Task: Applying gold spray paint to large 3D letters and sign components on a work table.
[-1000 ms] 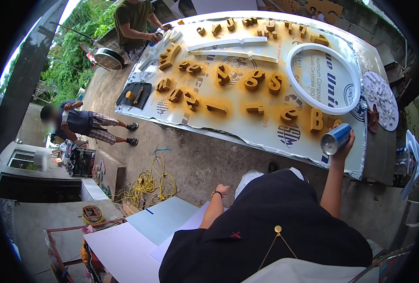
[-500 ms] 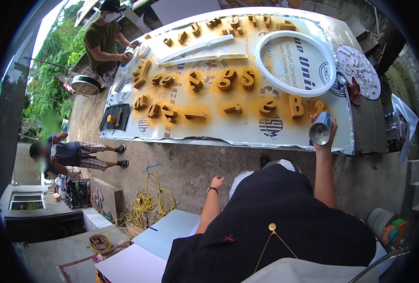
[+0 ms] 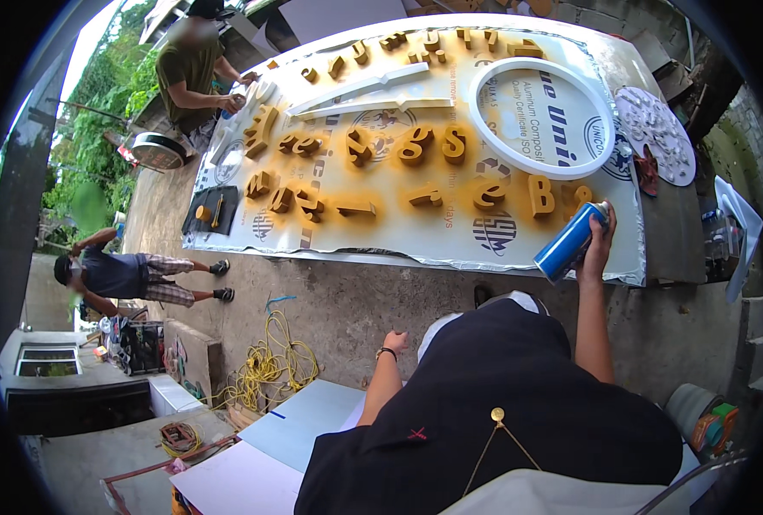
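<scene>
My right hand [image 3: 598, 249] is wrapped round a blue spray can [image 3: 568, 244], which lies tilted over the table's near right edge, its nozzle end up and to the right. Beside it stand gold-painted letters, among them a capital B [image 3: 540, 196]; another letter [image 3: 577, 202] is partly behind the can. More gold letters [image 3: 411, 147] stand in rows on the covered table [image 3: 347, 233], with orange overspray around them. My left hand [image 3: 395, 342] hangs low over the floor, loosely closed, with nothing visible in it. A bracelet circles that wrist.
A white ring [image 3: 604, 129] and long white strips [image 3: 373, 105] lie on the table. A round board with small white pieces [image 3: 654, 133] sits at the right. One person [image 3: 191, 73] works at the far left; another [image 3: 115, 273] stands behind. Yellow cord [image 3: 274, 365] coils on the floor.
My right hand has turned the spray can from end-on to sideways, its base swinging left. The person at the left has raised their arms toward their head. My left hand stays low.
</scene>
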A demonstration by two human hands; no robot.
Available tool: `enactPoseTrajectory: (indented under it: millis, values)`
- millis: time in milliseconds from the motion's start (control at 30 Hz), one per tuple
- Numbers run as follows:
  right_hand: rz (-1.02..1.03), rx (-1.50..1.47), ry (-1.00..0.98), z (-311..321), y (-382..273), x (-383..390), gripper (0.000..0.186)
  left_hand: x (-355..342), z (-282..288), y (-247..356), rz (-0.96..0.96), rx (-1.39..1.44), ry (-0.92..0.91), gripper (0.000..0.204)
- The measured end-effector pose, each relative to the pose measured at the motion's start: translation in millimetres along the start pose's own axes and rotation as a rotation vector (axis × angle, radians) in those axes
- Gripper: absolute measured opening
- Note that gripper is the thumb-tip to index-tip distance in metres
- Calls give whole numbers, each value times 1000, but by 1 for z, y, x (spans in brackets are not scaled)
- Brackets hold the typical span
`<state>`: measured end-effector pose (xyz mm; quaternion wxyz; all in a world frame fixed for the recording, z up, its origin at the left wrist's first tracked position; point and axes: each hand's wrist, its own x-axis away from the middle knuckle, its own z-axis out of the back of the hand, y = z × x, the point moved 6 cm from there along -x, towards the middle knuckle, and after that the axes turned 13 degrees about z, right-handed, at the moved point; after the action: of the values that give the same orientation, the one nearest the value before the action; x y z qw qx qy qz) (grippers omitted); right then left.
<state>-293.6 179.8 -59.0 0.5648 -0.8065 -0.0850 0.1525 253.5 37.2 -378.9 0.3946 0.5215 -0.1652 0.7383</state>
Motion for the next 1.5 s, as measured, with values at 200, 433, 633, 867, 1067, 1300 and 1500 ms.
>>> enactPoseTrajectory:
  millis: [200,433,633,867,1067,1300,1500]
  values:
    - [451,450,-276,-35,6,18,58,6,-5,15,21,-51,0,46]
    - [649,684,-420,-47,41,45,65,14,-1,25,-13,-40,8,47]
    - [727,698,-481,-38,55,55,66,9,2,3,9,-102,27,45]
    - [719,754,-455,-19,71,65,66,11,4,-3,39,-97,19,48]
    - [737,747,-491,-15,79,67,68,17,4,15,31,-83,12,47]
    - [766,762,-466,-13,80,65,70,11,-1,24,7,-100,-8,49]
    - [771,754,-448,-11,78,53,77,14,-3,25,18,-131,-27,49]
